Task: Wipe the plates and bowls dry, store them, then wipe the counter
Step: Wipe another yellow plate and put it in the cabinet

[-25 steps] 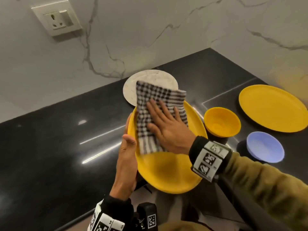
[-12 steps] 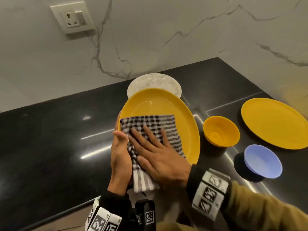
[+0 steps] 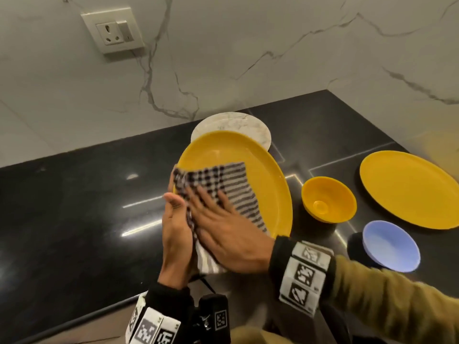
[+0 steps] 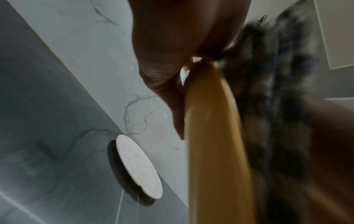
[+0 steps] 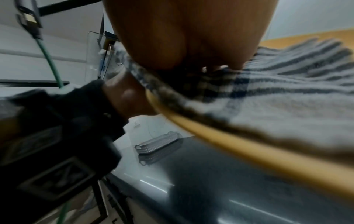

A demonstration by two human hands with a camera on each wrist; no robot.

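Plate: the yellow plate (image 3: pixel 258 170) is being held tilted above the black surface (image 3: pixel 74 219), just in front of the marble board (image 3: pixel 231 125).
Left grip: the left hand (image 3: pixel 176 234) is clamping the plate's near edge.
Right grip: the right hand (image 3: pixel 223 232) is lying flat, fingers apart, pressing the checked cloth (image 3: pixel 223 184) onto the plate.
Risk: hard wiping may be levering the plate out of the edge hold, dropping it beside the yellow bowl (image 3: pixel 327 202).
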